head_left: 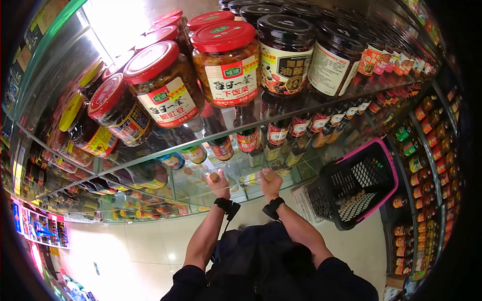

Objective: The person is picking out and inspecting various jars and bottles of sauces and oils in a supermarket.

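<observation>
My left hand [220, 188] is closed around a bottle topped by a round brown cap [214, 177], at the front of a lower glass shelf. A short way to the right, my right hand [271, 187] grips a similar bottle with a brown cap [269, 175]. Seen from above, both bottles show little more than their caps; their bodies are hidden by my fists. Dark straps [273, 205] circle both wrists. Ahead of my hands, small sauce bottles [248, 139] with red and white labels line the shelf below the top one.
Red-lidded jars [226, 65] and black-lidded jars [285, 55] crowd the top glass shelf, whose edge [211, 138] runs above my hands. To the right is a black basket [329, 173] with a pink rim, several brown-topped items inside. Racks of jars [424, 165] stand further right.
</observation>
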Demonstrator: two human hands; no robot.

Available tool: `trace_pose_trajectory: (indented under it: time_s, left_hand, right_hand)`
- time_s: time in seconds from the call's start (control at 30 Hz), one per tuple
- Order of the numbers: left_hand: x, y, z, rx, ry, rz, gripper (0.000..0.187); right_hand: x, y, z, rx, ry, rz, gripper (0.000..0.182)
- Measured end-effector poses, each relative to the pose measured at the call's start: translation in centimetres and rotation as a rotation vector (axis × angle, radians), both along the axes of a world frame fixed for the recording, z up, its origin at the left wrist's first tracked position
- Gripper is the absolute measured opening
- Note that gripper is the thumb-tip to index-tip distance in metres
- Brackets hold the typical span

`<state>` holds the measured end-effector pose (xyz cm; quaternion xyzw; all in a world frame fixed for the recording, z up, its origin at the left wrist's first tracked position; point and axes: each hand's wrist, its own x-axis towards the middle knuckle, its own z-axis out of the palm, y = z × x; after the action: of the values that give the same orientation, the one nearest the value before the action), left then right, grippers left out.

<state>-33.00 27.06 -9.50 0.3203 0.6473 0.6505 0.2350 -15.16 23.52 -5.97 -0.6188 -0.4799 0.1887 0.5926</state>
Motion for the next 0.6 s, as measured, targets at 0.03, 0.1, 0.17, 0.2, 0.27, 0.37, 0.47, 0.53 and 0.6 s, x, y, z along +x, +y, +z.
trace_pose_trajectory:
  time_s: [0.03, 0.1, 0.17, 0.2, 0.27, 0.37, 0.47, 0.53, 0.6]
  left_hand:
    - [0.3, -0.5, 0.5, -0.001, 0.001, 0.002, 0.031]
    - [1.1, -1.3, 1.6, -0.051, 0.094, 0.034, 0.026]
    - [1.9, -2.2, 2.7, -0.092, 0.066, 0.053, 0.025]
    - [2.2, -2.6, 2.7, -0.132, 0.037, 0.070, 0.024]
    - [2.7, -3.7, 2.6, -0.113, 0.042, 0.046, 0.023]
    - [3.8, -4.9, 2.6, -0.077, 0.042, 0.048, 0.022]
    - [6.1, -6.7, 3.9, -0.062, -0.041, 0.108, 0.018]
    - [7.3, -7.9, 4.0, -0.093, -0.104, 0.128, 0.017]
    - [8.7, -9.2, 4.0, -0.152, -0.085, 0.204, 0.014]
  right_hand:
    - [0.5, -0.3, 0.2, -0.047, 0.037, 0.003, 0.020]
    - [1.5, -0.8, 0.7, -0.096, 0.074, 0.007, 0.021]
    - [2.5, -1.2, 1.3, -0.148, 0.117, 0.012, 0.020]
    - [3.1, -1.3, 1.1, -0.149, 0.116, 0.017, 0.020]
    - [4.3, -1.4, 0.7, 0.013, 0.026, -0.014, 0.017]
    - [6.0, -2.1, 1.1, 0.014, 0.120, -0.001, 0.016]
    - [7.8, -2.9, 1.5, 0.008, 0.146, 0.023, 0.015]
    - [9.2, -3.5, 1.3, -0.001, 0.121, 0.045, 0.015]
    - [10.5, -4.1, 1.0, -0.015, 0.100, 0.061, 0.014]
